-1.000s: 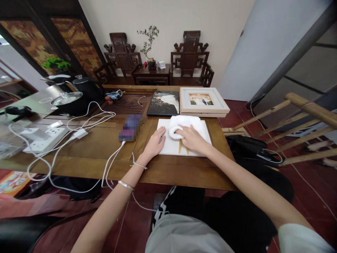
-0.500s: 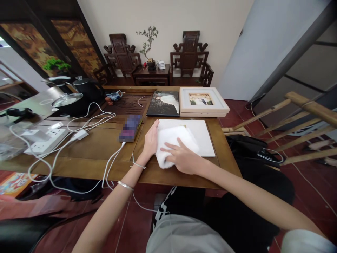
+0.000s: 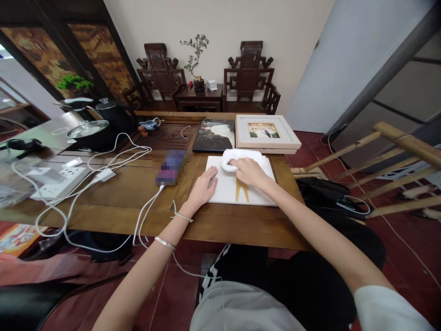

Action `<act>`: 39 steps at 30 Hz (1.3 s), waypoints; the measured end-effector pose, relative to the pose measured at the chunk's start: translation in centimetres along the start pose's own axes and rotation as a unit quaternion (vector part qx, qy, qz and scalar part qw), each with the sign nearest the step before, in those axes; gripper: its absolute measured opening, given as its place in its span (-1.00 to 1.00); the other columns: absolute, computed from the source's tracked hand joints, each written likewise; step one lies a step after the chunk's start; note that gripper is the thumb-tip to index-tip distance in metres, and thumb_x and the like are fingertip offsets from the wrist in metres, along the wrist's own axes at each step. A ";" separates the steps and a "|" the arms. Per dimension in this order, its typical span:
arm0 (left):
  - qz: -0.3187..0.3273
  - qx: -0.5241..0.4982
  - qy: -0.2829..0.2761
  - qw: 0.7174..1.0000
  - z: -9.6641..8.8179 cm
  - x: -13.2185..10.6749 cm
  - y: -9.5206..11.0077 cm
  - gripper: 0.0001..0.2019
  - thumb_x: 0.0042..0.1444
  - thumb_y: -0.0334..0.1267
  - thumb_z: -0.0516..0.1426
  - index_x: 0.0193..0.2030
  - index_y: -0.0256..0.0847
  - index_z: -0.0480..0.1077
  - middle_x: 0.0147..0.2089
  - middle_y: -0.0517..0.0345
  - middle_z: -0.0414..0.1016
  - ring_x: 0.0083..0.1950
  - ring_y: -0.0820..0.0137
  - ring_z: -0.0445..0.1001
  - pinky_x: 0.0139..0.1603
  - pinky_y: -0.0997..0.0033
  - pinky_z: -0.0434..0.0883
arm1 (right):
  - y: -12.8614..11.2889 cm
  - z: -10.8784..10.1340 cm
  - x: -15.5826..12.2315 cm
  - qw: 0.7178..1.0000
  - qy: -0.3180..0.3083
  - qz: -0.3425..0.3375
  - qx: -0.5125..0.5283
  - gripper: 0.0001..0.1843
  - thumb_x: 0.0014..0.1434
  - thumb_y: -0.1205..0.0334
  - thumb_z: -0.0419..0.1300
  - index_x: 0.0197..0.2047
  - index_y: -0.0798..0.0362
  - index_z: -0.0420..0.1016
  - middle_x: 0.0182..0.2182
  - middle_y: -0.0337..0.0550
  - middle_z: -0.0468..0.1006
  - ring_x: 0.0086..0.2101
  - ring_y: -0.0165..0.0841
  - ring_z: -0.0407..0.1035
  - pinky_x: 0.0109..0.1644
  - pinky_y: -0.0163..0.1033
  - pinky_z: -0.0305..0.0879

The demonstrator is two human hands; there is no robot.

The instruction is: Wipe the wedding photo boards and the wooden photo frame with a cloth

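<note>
A white rectangular board (image 3: 223, 191) lies flat near the table's front right, with a yellowish two-legged shape (image 3: 242, 191) showing on its face. My right hand (image 3: 251, 172) grips a white fluffy cloth (image 3: 255, 154), pressing it on the board's far half. Part of the yellowish shape is hidden under the hand and cloth. Resting on the board's left edge, my left hand (image 3: 204, 185) has its fingers stretched out and holds nothing.
Behind the board lie a dark photo panel (image 3: 214, 136) and a pale framed photo (image 3: 267, 133). To the left are a phone (image 3: 171, 168) on a white cable, a power strip (image 3: 62, 183) and a black pot (image 3: 90, 136). A wooden chair (image 3: 389, 184) stands at right.
My right hand has moved the cloth away from me, from the board's near left to its far edge, uncovering the yellowish shape. My left hand has shifted slightly onto the board's surface.
</note>
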State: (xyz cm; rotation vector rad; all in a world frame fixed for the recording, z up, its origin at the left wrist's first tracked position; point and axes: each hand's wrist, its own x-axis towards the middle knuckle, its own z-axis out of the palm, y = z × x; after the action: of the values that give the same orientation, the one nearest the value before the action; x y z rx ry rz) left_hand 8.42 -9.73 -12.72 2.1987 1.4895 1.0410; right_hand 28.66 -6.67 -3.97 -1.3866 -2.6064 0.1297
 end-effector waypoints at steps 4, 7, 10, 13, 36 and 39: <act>0.003 0.013 0.004 1.000 -0.1 0.1 -0.1 -0.60 0.26 -0.26 0.00 0.16 -0.32 0.44 0.29 -0.12 0.41 0.37 0.15 0.30 0.41 0.09 0.21 | -1.2 0.7 4.0 0.998 0.009 -0.002 0.055 -0.47 0.10 0.48 0.01 0.08 0.02 0.54 -0.05 -0.01 0.62 -0.11 -0.17 0.45 -0.12 -0.23 0.22; 0.007 0.017 0.000 1.000 -0.2 0.1 -0.1 -0.61 0.25 -0.28 0.00 0.14 -0.31 0.45 0.26 -0.10 0.44 0.34 0.14 0.34 0.39 0.08 0.25 | -2.6 1.1 5.8 0.996 0.000 -0.044 0.083 -0.55 0.12 0.45 0.03 0.00 0.03 0.58 -0.04 -0.06 0.62 -0.09 -0.19 0.44 -0.09 -0.25 0.21; 0.010 0.017 -0.006 1.000 -0.4 0.1 -0.1 -0.60 0.26 -0.29 -0.01 0.16 -0.32 0.44 0.25 -0.10 0.44 0.33 0.14 0.35 0.39 0.08 0.26 | -3.2 0.8 6.4 0.995 -0.011 -0.054 0.087 -0.59 0.12 0.44 0.03 -0.05 0.06 0.60 -0.06 -0.03 0.62 -0.11 -0.19 0.44 -0.09 -0.24 0.20; 0.005 0.018 -0.007 1.000 -0.4 0.0 -0.1 -0.59 0.26 -0.27 0.00 0.18 -0.35 0.42 0.30 -0.14 0.39 0.37 0.14 0.31 0.41 0.08 0.21 | -1.9 -0.2 5.7 0.995 -0.016 -0.049 0.088 -0.62 0.13 0.43 0.02 -0.10 0.12 0.61 -0.04 0.01 0.62 -0.10 -0.16 0.44 -0.07 -0.24 0.20; 0.009 0.035 -0.013 0.999 0.0 0.0 0.1 -0.59 0.27 -0.31 -0.04 0.18 -0.35 0.40 0.32 -0.15 0.36 0.40 0.16 0.24 0.44 0.04 0.16 | 3.4 -2.3 -17.5 0.988 -0.008 -0.123 0.095 -0.60 -0.09 0.58 -0.08 -0.35 -0.01 0.45 -0.45 -0.18 0.48 -0.34 -0.24 0.43 0.15 -0.06 0.25; 0.009 0.034 -0.015 0.999 -0.1 0.0 0.1 -0.58 0.27 -0.30 -0.04 0.18 -0.37 0.40 0.31 -0.16 0.37 0.40 0.16 0.25 0.44 0.04 0.16 | 4.7 -2.2 -15.4 0.992 -0.010 -0.087 0.090 -0.63 -0.12 0.54 -0.07 -0.37 0.01 0.46 -0.44 -0.14 0.47 -0.36 -0.23 0.39 -0.12 -0.18 0.30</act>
State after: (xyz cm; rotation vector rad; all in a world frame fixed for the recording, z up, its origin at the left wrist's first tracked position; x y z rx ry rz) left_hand 8.42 -9.76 -12.62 2.2671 1.5155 0.9719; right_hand 41.32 -16.89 -4.51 -1.0992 -2.6419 0.3471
